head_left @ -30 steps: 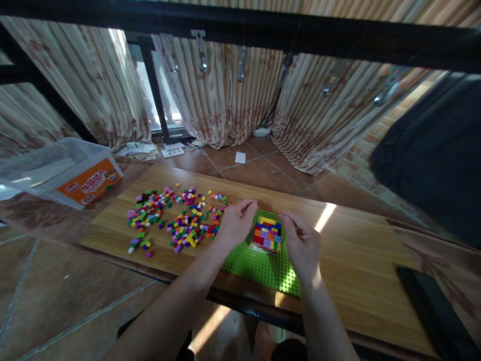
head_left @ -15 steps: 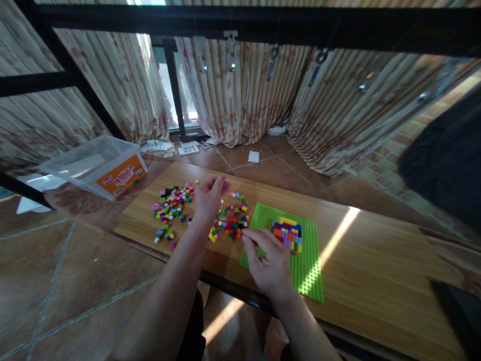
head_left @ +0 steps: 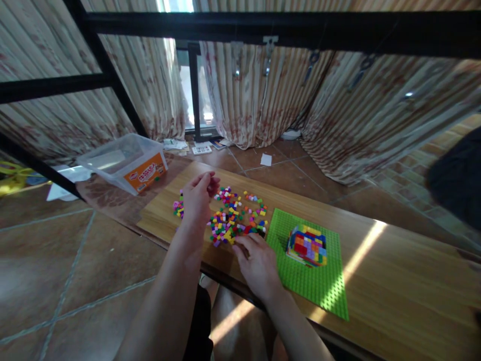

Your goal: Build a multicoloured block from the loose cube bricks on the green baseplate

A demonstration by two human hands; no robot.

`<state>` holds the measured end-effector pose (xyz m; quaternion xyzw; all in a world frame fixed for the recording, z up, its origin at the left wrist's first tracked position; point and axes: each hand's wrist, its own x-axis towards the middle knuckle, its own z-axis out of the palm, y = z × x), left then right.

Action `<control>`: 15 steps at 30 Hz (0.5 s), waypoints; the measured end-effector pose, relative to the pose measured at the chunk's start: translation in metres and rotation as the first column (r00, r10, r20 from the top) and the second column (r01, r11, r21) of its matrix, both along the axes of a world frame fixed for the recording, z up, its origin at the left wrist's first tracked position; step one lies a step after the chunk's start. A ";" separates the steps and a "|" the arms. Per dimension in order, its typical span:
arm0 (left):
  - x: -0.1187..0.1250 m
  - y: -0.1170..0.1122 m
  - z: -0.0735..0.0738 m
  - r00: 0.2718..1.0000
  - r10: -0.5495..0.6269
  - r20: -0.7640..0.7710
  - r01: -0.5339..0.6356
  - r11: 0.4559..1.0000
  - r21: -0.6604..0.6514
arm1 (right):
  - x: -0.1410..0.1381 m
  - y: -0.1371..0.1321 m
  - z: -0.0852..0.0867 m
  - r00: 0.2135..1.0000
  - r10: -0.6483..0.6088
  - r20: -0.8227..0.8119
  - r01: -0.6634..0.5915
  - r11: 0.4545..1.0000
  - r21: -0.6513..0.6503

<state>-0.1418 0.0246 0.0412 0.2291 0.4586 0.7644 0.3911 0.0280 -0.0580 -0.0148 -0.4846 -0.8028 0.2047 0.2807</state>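
Note:
A heap of small coloured bricks [head_left: 236, 218] lies on the wooden board [head_left: 376, 271]. My left hand [head_left: 197, 198] hovers over the heap's left part, fingers curled with the tips pinched together; what they hold, if anything, is hidden. My right hand [head_left: 257, 260] rests at the heap's near edge, fingers bent down onto the bricks. To the right lies a green baseplate [head_left: 319, 281] with a multicoloured block of stacked bricks [head_left: 307, 245] on it, apart from both hands.
A clear plastic tub with an orange label [head_left: 128, 163] stands at the board's far left. Behind are curtains [head_left: 244, 95], a black metal frame [head_left: 263, 27] and papers on the tiled floor [head_left: 203, 148]. A dark shape [head_left: 456, 183] sits at the right edge.
Both hands have left the stacked block on the baseplate and moved left to the loose bricks. The view has swung left, so the baseplate now lies further right.

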 end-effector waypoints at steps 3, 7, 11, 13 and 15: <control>-0.002 -0.002 0.001 1.000 -0.023 0.017 0.023 1.000 -0.019 | -0.012 0.000 -0.004 0.994 -0.038 0.101 0.036 0.999 0.020; -0.006 -0.005 0.003 0.998 -0.040 0.047 0.043 0.997 -0.064 | -0.016 0.002 -0.012 0.985 -0.089 0.151 0.077 0.993 0.089; -0.010 -0.008 0.004 0.997 -0.063 0.033 0.065 0.995 -0.080 | -0.007 0.006 -0.014 0.992 -0.109 0.070 0.101 0.988 0.114; -0.010 -0.008 0.004 0.997 -0.070 0.016 0.071 0.993 -0.091 | -0.002 0.008 -0.013 0.991 -0.130 -0.015 0.131 0.988 0.084; -0.011 -0.008 0.003 0.997 -0.074 0.011 0.075 0.993 -0.095 | 0.001 0.010 -0.010 0.982 -0.153 -0.109 0.158 0.987 0.041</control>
